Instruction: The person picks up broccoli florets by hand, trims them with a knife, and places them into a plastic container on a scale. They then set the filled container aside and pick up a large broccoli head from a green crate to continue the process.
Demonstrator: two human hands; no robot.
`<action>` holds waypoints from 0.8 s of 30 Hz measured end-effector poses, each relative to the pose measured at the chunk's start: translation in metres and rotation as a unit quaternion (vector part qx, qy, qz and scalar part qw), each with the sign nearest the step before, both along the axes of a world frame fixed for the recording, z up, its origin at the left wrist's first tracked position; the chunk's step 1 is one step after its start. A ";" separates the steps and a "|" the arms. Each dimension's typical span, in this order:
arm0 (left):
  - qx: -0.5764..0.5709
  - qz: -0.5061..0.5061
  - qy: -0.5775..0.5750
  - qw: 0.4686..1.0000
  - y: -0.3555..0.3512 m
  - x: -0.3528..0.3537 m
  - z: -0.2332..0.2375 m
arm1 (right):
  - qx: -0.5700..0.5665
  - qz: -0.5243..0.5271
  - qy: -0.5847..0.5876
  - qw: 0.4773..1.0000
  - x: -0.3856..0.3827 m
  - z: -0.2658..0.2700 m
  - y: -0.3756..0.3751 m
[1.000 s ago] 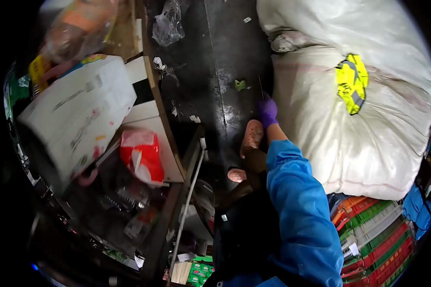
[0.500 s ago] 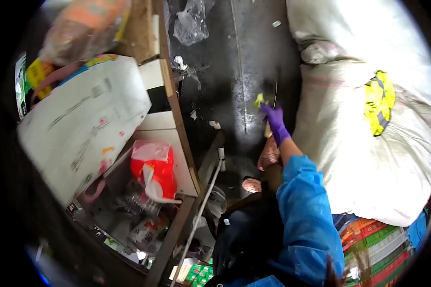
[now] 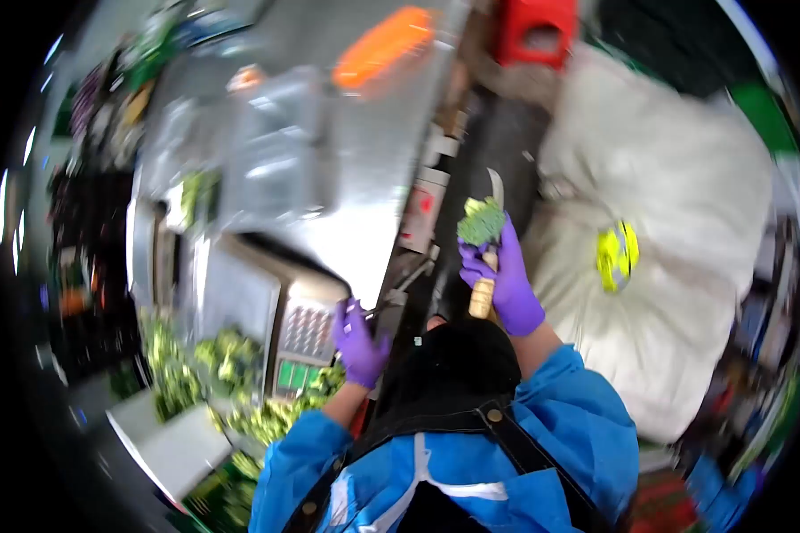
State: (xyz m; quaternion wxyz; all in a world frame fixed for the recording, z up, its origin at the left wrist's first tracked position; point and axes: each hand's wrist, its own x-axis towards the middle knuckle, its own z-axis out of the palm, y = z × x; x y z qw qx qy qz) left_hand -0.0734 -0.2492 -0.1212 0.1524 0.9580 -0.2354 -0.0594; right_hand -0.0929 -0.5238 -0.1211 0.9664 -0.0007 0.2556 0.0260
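My right hand (image 3: 514, 289), in a purple glove, is closed around a knife (image 3: 482, 298) with a pale wooden handle. Its curved blade points up, away from me. A green broccoli floret (image 3: 482, 222) is held in the same hand, against the knife. My left hand (image 3: 357, 345), also purple-gloved, is by the counter edge beside a weighing scale (image 3: 306, 330). Its thumb stands apart from the fingers, and I see nothing held in it. Motion blurs the fingertips a little.
A metal counter (image 3: 373, 191) on the left bears clear plastic packaging (image 3: 271, 147) and a blurred orange item (image 3: 384, 46). More broccoli (image 3: 227, 355) lies around the scale. Big white sacks (image 3: 587, 355) with a yellow reflective item (image 3: 617, 256) on top line the right side.
My view has swung from the floor and shelves to the counter and scale. My right hand has come up from low over the floor, and my left hand has come into view.
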 end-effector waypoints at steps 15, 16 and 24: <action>-0.309 0.156 -0.023 0.938 0.072 -0.065 0.046 | -0.663 0.390 -0.304 0.561 0.144 0.158 0.267; -0.330 0.158 -0.019 0.930 0.087 -0.072 0.048 | -0.692 0.383 -0.335 0.512 0.150 0.156 0.285; -0.359 0.431 -0.149 0.815 0.212 -0.112 0.069 | -0.829 0.301 -0.417 0.217 0.185 0.116 0.347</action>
